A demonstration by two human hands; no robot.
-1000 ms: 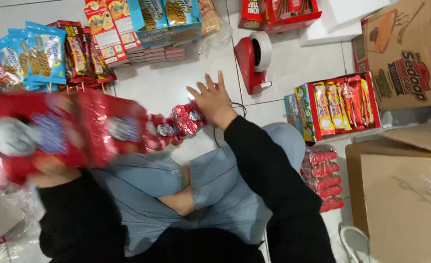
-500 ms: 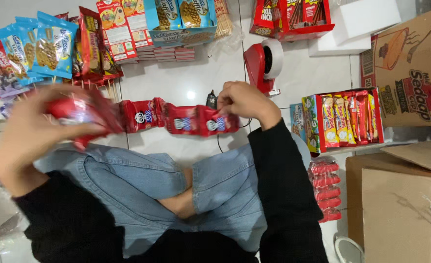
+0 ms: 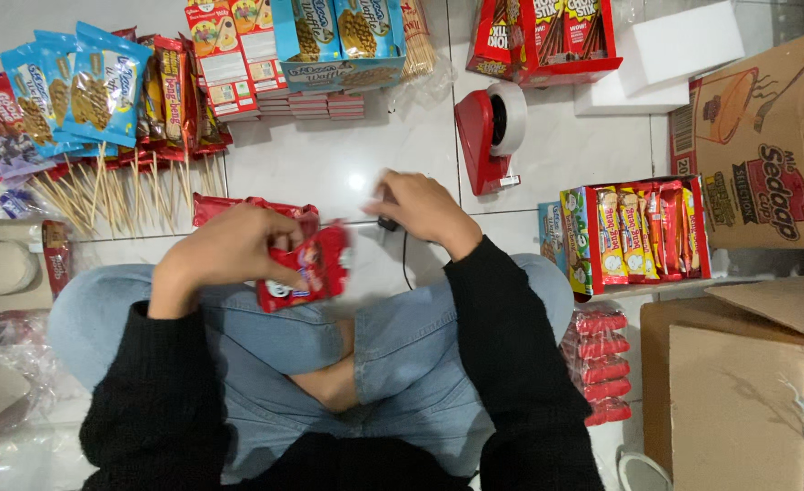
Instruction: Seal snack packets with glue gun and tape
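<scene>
I sit cross-legged on a white tile floor. My left hand (image 3: 224, 259) is closed on a bunch of red snack packets (image 3: 311, 268), held just above my knees. More red packets (image 3: 238, 207) lie on the floor behind that hand. My right hand (image 3: 420, 211) rests on the floor ahead of me, with its fingers curled over a small black device (image 3: 386, 222). A thin black cord (image 3: 404, 259) runs from the device back toward my leg.
A red tape dispenser (image 3: 485, 136) stands just beyond my right hand. An open carton of snack bars (image 3: 638, 232) and stacked red packets (image 3: 602, 368) sit on the right, beside cardboard boxes (image 3: 765, 145). Blue wafer packs (image 3: 74, 91) and wooden skewers (image 3: 111, 195) lie at the left.
The long strip of red packets that was stretched between both hands is now gathered in my left hand. My right hand has let go of it and moved onto the black device.
</scene>
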